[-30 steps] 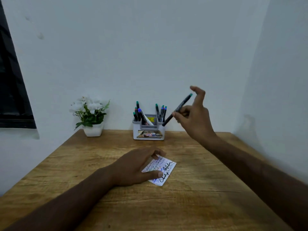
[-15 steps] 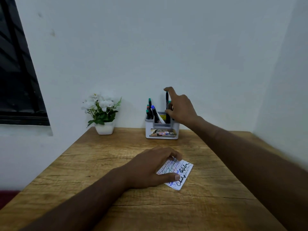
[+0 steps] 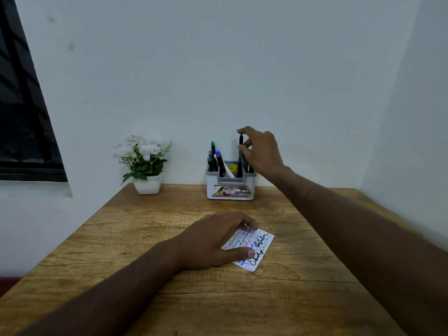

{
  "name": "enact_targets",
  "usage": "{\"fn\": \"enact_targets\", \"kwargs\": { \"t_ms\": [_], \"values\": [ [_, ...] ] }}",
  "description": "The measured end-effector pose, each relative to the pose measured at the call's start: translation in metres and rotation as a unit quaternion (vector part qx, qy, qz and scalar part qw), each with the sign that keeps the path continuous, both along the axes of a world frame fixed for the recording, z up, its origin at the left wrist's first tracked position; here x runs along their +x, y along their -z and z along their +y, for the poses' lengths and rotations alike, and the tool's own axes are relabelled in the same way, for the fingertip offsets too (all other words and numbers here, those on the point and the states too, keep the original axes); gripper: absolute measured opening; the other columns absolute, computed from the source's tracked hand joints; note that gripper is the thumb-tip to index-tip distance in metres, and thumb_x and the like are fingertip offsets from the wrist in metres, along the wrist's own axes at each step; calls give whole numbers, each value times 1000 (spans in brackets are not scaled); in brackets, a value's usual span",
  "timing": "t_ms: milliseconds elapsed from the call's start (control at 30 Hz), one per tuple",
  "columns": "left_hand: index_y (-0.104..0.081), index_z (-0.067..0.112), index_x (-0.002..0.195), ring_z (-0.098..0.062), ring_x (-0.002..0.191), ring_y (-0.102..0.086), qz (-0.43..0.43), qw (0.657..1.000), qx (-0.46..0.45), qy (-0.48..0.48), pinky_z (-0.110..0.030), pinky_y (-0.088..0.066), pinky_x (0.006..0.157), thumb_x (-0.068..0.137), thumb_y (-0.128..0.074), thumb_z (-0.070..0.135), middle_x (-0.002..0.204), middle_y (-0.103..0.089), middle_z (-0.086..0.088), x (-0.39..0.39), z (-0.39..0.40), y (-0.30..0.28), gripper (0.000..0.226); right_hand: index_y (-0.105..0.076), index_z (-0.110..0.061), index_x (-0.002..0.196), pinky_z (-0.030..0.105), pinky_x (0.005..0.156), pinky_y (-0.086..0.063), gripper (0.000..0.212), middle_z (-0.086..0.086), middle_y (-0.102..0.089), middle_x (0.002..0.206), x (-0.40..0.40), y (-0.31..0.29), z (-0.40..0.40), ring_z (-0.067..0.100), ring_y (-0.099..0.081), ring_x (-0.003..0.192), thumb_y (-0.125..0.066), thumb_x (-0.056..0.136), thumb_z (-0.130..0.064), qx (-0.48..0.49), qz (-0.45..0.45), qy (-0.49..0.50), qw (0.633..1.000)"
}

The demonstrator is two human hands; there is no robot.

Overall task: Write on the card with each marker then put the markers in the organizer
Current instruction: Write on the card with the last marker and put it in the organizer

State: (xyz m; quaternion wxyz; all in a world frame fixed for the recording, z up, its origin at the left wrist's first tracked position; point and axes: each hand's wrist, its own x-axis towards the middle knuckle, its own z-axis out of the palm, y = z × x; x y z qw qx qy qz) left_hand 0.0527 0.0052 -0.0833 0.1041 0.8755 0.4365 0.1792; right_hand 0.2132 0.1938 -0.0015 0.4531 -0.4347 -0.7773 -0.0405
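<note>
Marker [image 3: 240,156] upright now in the organizer [image 3: 230,187] at the table's [image 3: 150,229] far edge, no longer tilted in mid-air, right hand [image 3: 260,151] still pinching its top, left hand [image 3: 213,241] still pressing flat, relaxed, on the scribbled card [image 3: 259,248]: drop-off nearly done, probably release next.

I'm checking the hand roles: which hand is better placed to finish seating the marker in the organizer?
Right. The right hand already pinches the marker upright over the organizer; the left hand rests on the card.

Two bare forearms, hands [image 3: 213,241] ungloved, no sleeves visible.
</note>
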Motion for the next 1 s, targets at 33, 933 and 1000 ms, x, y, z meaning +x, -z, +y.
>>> {"fn": "enact_targets", "kwargs": {
  "t_ms": [33,933,1000],
  "values": [
    [-51,40,145,5,133,-48,0,1000,0,0,-34,-46,112,99,-61,63,148,-53,26,0,0,0,52,-66,-22,137,43,102,-54,41,0,-82,90,-1,0,-1,25,-74,95,-75,97,-17,-1,-3,1,1000],
    [-50,38,147,6,131,-49,5,1000,0,-3,-35,-46,111,99,-59,64,147,-54,23,0,-1,-1,55,-61,-27,115,45,94,-52,24,0,-78,91,-14,-14,8,27,-70,98,-73,95,-23,-59,-67,38,995],
    [-50,38,147,6,131,-49,6,1000,-1,-2,-34,-46,111,99,-58,64,147,-54,23,0,-2,-1,55,-60,-24,111,47,91,-57,26,3,-77,89,-14,-14,10,28,-71,91,-78,93,-22,-53,-70,29,996]
  ]
}}
